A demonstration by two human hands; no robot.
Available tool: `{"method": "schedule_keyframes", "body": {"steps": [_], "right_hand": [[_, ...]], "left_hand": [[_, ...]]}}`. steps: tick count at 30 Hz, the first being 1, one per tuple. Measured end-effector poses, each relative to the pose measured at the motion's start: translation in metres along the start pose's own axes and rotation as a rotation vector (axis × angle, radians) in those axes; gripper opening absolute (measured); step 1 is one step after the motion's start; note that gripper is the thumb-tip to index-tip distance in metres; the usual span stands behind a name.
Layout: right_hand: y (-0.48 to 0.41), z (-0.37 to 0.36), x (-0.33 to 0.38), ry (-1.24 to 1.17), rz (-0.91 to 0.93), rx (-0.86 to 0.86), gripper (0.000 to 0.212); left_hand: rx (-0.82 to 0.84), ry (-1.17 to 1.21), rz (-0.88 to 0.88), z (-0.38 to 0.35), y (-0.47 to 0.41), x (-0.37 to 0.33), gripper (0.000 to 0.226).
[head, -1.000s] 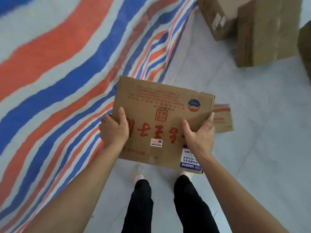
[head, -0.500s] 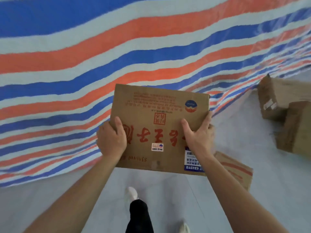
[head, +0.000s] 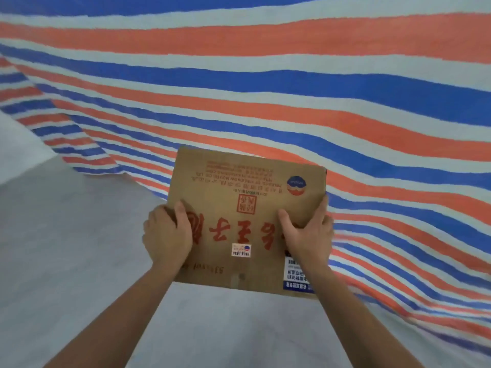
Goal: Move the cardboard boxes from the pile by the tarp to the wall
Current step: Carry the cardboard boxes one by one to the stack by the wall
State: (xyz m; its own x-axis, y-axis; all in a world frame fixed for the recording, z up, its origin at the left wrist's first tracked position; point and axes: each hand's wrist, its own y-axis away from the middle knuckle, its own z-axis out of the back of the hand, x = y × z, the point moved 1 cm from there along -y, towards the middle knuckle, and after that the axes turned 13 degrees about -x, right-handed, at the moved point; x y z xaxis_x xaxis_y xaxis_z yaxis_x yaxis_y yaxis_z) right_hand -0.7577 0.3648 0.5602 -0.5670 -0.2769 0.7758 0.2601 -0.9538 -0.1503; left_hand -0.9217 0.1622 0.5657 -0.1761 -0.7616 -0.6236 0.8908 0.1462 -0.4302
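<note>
Left hand (head: 166, 236) and right hand (head: 308, 235) both grip the box (head: 247, 221) by its side edges (looks light and stiff to me, so edge holds should do).

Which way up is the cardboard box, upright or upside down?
Upside down: the red lettering on the cardboard box reads inverted while the left hand and right hand grip its sides.

Striped tarp (head: 265, 102) on grey floor (head: 66, 261)
</note>
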Motion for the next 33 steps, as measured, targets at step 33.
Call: {"method": "schedule_keyframes", "body": {"steps": [33], "right_hand": [[0.263,-0.697,0.618,-0.268,0.696,0.822,0.11]], "left_hand": [[-0.687,-0.412,0.736,0.126,-0.577,0.488,0.055]]}}
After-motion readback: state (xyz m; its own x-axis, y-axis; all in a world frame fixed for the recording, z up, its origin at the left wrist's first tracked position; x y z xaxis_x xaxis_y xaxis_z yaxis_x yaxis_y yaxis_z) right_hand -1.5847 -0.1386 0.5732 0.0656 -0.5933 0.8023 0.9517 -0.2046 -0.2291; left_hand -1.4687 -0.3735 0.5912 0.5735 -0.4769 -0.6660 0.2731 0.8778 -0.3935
